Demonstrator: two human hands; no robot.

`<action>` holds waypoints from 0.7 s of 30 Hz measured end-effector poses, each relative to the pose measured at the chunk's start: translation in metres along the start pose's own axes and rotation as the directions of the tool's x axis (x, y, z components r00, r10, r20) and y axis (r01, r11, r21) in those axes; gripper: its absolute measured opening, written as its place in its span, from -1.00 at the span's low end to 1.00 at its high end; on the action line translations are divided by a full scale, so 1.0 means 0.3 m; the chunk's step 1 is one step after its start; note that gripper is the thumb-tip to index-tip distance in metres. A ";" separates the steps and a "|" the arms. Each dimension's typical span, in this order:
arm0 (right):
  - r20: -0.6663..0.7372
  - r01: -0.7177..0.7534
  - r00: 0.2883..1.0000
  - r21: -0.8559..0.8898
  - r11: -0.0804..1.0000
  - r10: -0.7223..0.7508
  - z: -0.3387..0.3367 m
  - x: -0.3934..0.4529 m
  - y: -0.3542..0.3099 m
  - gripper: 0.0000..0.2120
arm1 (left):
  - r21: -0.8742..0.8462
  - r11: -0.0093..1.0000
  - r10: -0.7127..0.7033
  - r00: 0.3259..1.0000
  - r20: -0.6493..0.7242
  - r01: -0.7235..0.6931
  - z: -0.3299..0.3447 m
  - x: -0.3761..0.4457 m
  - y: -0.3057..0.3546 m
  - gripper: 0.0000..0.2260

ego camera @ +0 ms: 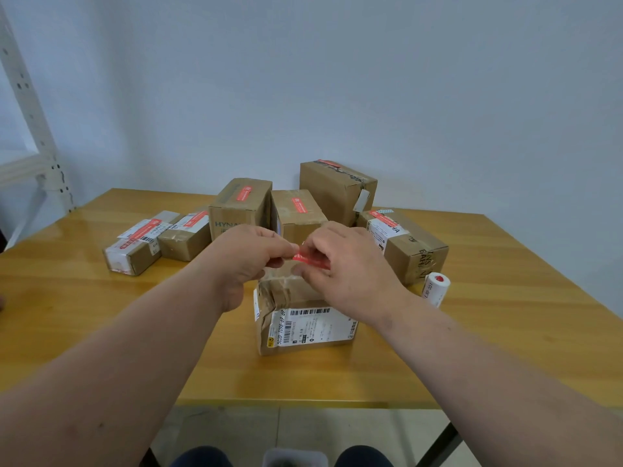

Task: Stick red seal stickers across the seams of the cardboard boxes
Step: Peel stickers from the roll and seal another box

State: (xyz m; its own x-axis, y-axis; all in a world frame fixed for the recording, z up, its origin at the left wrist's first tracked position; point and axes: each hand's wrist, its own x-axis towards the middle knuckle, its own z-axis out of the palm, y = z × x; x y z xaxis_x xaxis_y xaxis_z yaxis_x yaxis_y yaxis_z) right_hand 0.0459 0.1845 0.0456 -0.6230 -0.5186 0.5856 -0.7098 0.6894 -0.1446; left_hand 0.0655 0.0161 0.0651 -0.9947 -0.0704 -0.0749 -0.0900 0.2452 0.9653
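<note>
Red sticker [310, 259] hangs just above the near box [303, 321], pinched at its left end by the left hand [249, 257] and gripped along its right part by the right hand [347, 267]. The box stands on the wooden counter [84, 318]. Behind it, six boxes [296, 210] already wear red seals. Right of it lies a sticker roll [435, 288].

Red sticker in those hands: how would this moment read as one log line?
step: sticker held over near box | left hand: pinches red sticker | right hand: pinches same sticker | near box: no seal visible | six boxes behind: sealed
</note>
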 end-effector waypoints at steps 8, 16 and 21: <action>0.228 -0.609 0.789 0.418 0.675 0.571 -0.039 0.009 0.041 -0.77 | 0.055 0.998 0.043 0.998 -0.041 -0.041 -0.035 0.007 -0.003 -0.77; 0.236 -0.627 0.757 0.528 0.573 0.610 -0.047 0.018 0.048 -0.97 | 0.103 0.994 0.038 0.998 -0.049 -0.033 -0.023 0.007 -0.007 -0.82; 0.268 -0.640 0.748 0.533 0.553 0.607 -0.038 0.011 0.057 -0.89 | 0.183 0.982 0.067 0.994 -0.088 -0.050 -0.012 0.012 -0.012 -0.83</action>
State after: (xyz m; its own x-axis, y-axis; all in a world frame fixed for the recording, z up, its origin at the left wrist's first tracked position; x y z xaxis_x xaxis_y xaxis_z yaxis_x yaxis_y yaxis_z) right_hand 0.0354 0.2003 0.0542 -0.9851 -0.1048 0.1366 -0.1692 0.4439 -0.8799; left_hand 0.0623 0.0113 0.0623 -0.9903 -0.1385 0.0121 -0.0479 0.4213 0.9057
